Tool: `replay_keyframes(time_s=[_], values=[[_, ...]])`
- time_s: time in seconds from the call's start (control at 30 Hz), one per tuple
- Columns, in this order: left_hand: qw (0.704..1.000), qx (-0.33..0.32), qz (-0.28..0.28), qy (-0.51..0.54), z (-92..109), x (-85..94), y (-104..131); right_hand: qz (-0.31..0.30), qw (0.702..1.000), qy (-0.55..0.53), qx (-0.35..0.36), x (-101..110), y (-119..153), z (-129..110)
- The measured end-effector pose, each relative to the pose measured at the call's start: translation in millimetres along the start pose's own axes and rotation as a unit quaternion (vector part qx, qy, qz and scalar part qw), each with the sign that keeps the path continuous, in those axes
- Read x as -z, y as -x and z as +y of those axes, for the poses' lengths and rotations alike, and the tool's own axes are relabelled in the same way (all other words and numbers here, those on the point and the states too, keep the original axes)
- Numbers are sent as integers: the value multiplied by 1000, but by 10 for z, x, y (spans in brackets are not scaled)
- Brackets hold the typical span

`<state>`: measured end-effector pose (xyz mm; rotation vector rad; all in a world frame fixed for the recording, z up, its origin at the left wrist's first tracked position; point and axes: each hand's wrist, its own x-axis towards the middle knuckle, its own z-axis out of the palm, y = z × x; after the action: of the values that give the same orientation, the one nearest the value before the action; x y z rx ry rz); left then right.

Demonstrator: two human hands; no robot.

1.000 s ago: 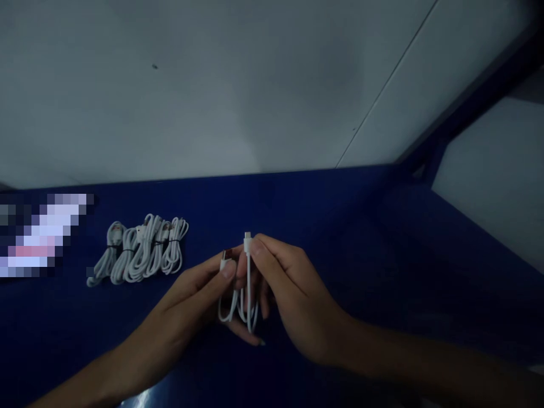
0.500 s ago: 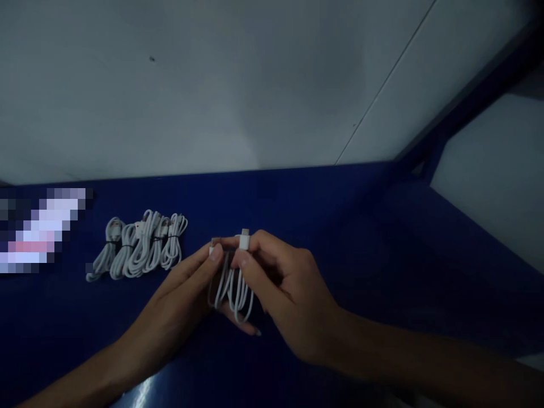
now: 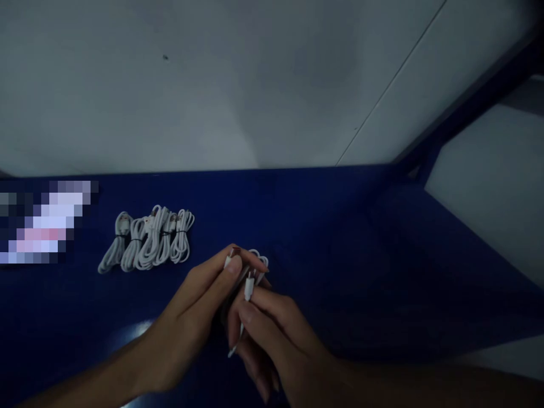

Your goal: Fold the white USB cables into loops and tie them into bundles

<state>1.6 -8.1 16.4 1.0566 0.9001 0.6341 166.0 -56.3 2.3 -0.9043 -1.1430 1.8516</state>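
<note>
My left hand (image 3: 204,297) pinches one plug end of a white cable (image 3: 249,287) between thumb and fingers, and loops of the cable show just beyond its fingertips. Lower and to the right, my right hand (image 3: 280,334) grips the cable's other plug, which points up from between thumb and index finger. A short stretch of cable hangs below the right fingers. Part of the coil is hidden behind both hands. To the left, several white cable bundles (image 3: 147,241) with dark ties lie side by side.
The blue table surface (image 3: 323,238) runs under the hands. A pale wall or panel (image 3: 212,85) stands behind it. At the far left lies a pixelated bright object (image 3: 63,212). A blue frame edge (image 3: 459,122) slants at the right.
The right hand has moved down, taking its plug below the left one. The coil loops that hung beneath the hands now show above, behind the left fingertips. The view has shifted slightly.
</note>
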Motion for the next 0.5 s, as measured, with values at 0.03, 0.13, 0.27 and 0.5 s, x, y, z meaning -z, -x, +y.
replay_keyframes(time_s=[0.03, 0.13, 0.27, 0.5], values=[[1000, 5, -3, -9, 12, 2, 7, -11, 1000, 3, -12, -11, 25, 11], [999, 17, -35, -29, 58, 23, 20, -39, 999, 8, -19, -67, 86, 66], [988, 37, -132, -77, 161, 51, 22, -41, 999, 14, -18, -215, 160, 186], [962, 107, -219, -123, 291, 48, 31, -56, 993, 97, 23, -335, 265, 618]])
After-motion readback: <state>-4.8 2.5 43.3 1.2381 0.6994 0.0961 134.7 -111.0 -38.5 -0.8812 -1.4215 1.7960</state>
